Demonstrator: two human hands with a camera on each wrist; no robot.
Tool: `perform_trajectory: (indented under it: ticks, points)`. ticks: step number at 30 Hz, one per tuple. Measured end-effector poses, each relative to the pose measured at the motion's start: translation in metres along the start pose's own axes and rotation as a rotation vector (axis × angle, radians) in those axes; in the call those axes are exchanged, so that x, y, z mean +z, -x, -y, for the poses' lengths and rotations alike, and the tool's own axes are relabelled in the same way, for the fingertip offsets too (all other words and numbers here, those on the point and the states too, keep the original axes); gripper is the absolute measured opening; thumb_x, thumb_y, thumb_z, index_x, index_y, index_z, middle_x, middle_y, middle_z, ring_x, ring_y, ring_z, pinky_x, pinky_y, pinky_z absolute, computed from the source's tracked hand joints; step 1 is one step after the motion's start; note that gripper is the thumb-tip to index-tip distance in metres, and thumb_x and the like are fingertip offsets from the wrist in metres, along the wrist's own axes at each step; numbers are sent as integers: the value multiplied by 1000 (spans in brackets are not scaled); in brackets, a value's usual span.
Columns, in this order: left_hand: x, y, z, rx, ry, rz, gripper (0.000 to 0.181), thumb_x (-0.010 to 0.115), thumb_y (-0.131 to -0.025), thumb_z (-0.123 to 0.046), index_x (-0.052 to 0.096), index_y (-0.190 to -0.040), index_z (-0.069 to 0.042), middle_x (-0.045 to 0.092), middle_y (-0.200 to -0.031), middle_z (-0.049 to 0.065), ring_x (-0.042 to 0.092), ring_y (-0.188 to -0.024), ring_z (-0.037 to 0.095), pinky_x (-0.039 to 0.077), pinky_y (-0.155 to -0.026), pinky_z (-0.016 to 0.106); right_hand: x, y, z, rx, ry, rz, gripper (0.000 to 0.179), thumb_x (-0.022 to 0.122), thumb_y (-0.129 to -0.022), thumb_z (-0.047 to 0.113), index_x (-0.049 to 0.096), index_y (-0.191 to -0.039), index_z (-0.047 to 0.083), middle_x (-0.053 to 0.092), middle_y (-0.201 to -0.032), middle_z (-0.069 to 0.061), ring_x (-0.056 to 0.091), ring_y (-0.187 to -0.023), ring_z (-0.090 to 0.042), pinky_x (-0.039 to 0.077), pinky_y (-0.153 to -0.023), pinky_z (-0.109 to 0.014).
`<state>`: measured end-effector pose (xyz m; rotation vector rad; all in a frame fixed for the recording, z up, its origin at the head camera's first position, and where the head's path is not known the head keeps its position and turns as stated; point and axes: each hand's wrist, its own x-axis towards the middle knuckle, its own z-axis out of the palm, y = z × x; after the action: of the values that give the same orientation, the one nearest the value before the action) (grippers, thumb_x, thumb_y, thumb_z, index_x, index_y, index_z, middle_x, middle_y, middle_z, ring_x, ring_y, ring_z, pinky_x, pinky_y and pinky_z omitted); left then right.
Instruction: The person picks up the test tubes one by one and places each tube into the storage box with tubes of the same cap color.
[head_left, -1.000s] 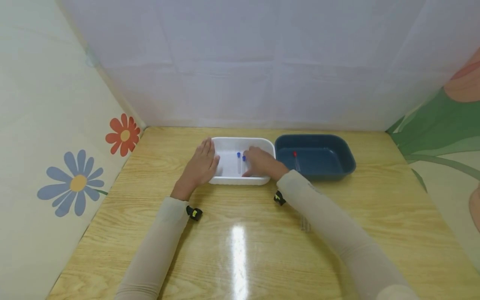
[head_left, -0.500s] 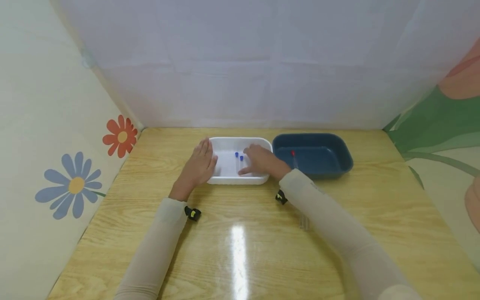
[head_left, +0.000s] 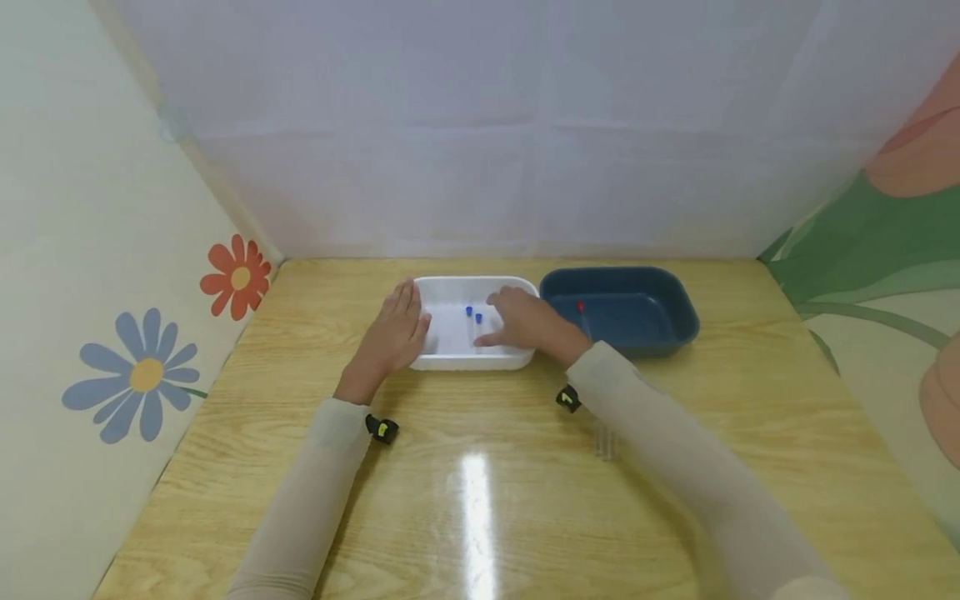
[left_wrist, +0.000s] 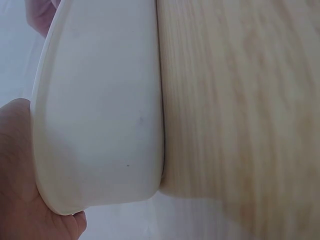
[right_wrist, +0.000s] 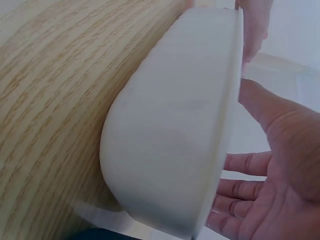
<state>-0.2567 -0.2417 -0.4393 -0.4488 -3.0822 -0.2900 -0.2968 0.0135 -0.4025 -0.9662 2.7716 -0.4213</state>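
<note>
The white tray (head_left: 472, 362) stands on the wooden table. My left hand (head_left: 392, 333) holds its left end, thumb over the rim inside and fingers along the outer end. Two thin clear tubes with blue caps lie side by side in the tray; one blue cap (head_left: 469, 311) is left of the other blue cap (head_left: 478, 318). Just right of them, my right hand (head_left: 525, 319) reaches over the tray, thumb and fingers spread, gripping nothing that I can see. In the right wrist view its thumb (right_wrist: 260, 100) crosses the rim, while the tubes are hidden.
A dark blue tray (head_left: 686, 329) sits against the white one's right side, holding a red-capped clear tube (head_left: 581, 307). Several clear tubes (head_left: 604, 442) lie on the table beside my right forearm, partly hidden by the sleeve. A white sheet (head_left: 450, 183) hangs behind.
My right hand's thumb and fingers have spread apart beside the two blue-capped tubes. The left hand keeps its place on the tray. The head view has shifted slightly.
</note>
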Motion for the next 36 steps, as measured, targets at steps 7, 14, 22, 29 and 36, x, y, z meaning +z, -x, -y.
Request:
perform_trajectory:
  ticks: [7, 14, 22, 29, 36]
  points:
    - [-1, 0, -2, -2, 8, 3, 66, 22, -111, -32, 5, -155, 14, 1, -166, 29, 2, -155, 41, 4, -125, 48, -6, 11, 2, -47, -3, -54, 80, 74, -87, 58, 58, -139, 0, 60, -138, -17, 53, -129, -33, 43, -110, -45]
    - [0, 0, 0, -3, 5, 13, 66, 21, -111, -32, 4, -156, 14, -4, -166, 27, 1, -155, 41, 3, -125, 48, -13, 23, 6, -42, -16, -60, 79, 72, -88, 58, 56, -143, 3, 57, -141, -16, 51, -132, -32, 47, -105, -47]
    - [3, 0, 2, -1, 11, 7, 67, 20, -110, -32, 5, -156, 14, -2, -166, 28, 0, -155, 41, 2, -125, 48, -19, 34, 9, -27, 11, -41, 81, 69, -89, 61, 53, -147, 6, 54, -146, -14, 50, -133, -30, 50, -101, -49]
    - [2, 1, 1, 12, 17, -9, 67, 22, -110, -32, 7, -155, 15, 0, -166, 29, 3, -154, 43, 4, -125, 50, -18, 44, 6, -51, 12, -63, 82, 71, -88, 60, 53, -146, 5, 55, -145, -14, 52, -132, -30, 51, -99, -48]
    - [2, 0, 2, 6, 20, -4, 67, 20, -110, -33, 6, -156, 14, -3, -166, 27, 2, -154, 42, 3, -125, 49, -18, 56, 4, -34, 2, -61, 85, 70, -88, 62, 49, -150, 7, 52, -149, -14, 48, -136, -30, 50, -101, -49]
